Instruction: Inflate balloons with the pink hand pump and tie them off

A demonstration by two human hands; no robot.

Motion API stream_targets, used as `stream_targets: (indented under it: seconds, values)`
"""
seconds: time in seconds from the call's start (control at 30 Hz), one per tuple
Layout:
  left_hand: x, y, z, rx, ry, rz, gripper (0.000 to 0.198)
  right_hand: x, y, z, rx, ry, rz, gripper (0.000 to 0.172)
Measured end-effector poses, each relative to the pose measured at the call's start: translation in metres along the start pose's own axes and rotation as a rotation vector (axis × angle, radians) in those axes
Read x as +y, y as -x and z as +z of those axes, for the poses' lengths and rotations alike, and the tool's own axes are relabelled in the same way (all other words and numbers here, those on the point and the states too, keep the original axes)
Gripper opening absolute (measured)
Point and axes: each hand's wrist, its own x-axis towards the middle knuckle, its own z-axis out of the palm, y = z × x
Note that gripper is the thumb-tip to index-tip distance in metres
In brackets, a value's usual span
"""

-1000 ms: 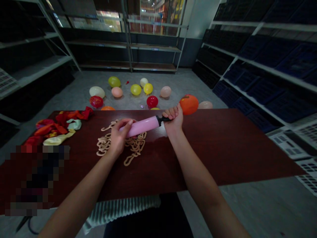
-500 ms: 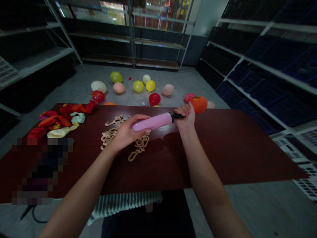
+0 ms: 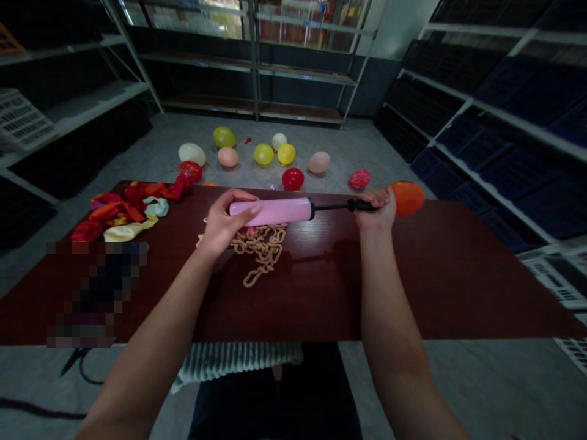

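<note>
My left hand [image 3: 225, 221] is wrapped round the barrel of a pink hand pump [image 3: 275, 211], held level above the dark red table [image 3: 413, 287]. The pump's black handle is gripped in my right hand [image 3: 376, 209], and the black rod shows drawn out between handle and barrel. An orange inflated balloon [image 3: 408, 197] sits just beyond my right hand; how it joins the pump is hidden. A pile of tan rubber bands [image 3: 259, 247] lies on the table under the pump.
Flat, uninflated balloons [image 3: 123, 211] in red, orange and pale yellow lie at the table's far left. Several inflated balloons [image 3: 263, 154] rest on the grey floor beyond. Metal shelving lines both sides and the back. A blurred patch covers the table's near left.
My right hand has pulled the handle out to the right, exposing the rod. The pump has risen and levelled, and the orange balloon has shifted right with the hand.
</note>
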Motion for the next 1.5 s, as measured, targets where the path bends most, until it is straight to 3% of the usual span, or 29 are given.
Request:
stream_targets:
  seconds: [0.27,0.4,0.57,0.83,0.97,1.13,1.33,1.5]
  values:
    - [0.002,-0.005,-0.001,0.383,0.126,0.059,0.025,0.004,-0.005,-0.008,0.010,0.043,-0.069,0.052]
    - [-0.002,-0.003,0.002,0.449,0.118,0.137,0.021,0.013,-0.002,-0.006,0.002,0.076,-0.111,0.053]
    - [-0.010,-0.002,0.002,0.459,0.090,0.200,0.024,0.015,-0.001,-0.006,-0.105,0.067,-0.117,0.057]
    - [-0.016,0.015,0.023,0.354,0.005,0.214,0.032,0.038,0.014,0.005,-0.093,0.077,-0.006,0.057]
    - [-0.014,0.023,0.037,0.160,-0.025,0.204,0.036,0.057,0.026,0.013,-0.055,0.075,0.059,0.055]
    - [-0.016,0.017,0.033,-0.041,-0.071,0.265,0.055,0.067,0.030,0.013,-0.001,0.092,0.071,0.056]
    - [-0.015,0.010,0.024,-0.065,-0.280,0.219,0.047,0.063,0.024,0.007,0.048,0.120,0.071,0.058]
    - [-0.009,0.005,0.020,-0.079,-0.313,0.234,0.047,0.057,0.020,0.007,0.080,0.090,0.060,0.055]
